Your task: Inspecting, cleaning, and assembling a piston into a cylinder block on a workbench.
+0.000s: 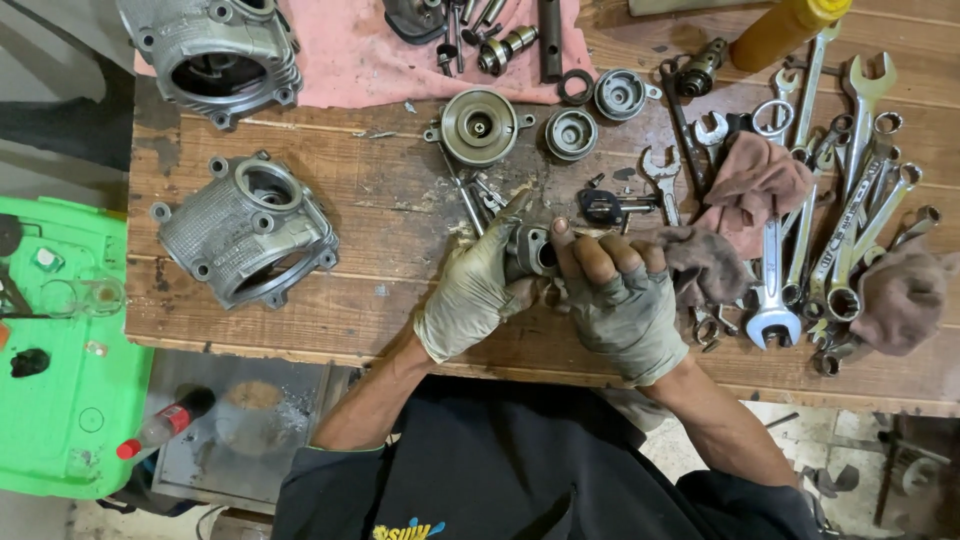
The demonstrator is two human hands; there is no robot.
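While my left hand (470, 295) clamps the small metal part (530, 250) steady, right hand (620, 300) fingers curl closed on its right edge, wrenches (800, 250) lying right.

Single head cam, looks straight down, close over wooden workbench (380, 215).

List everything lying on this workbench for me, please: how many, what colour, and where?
Engine casings: two, grey metal, left side of the bench.
Round metal covers: three, grey, top centre.
Pink cloth: one, top, with small metal parts on it.
Spanners: many, silver, piled at right.
Brown rags: three or so, among the spanners.
Yellow bottle: one, top right.
Green plastic case: one, beside the bench at left.
Wooden bench: one, brown, worn.
Small metal part: one, grey, centre, held by both hands.
Left hand: dirty glove, on the part.
Right hand: fingerless glove, on the part.
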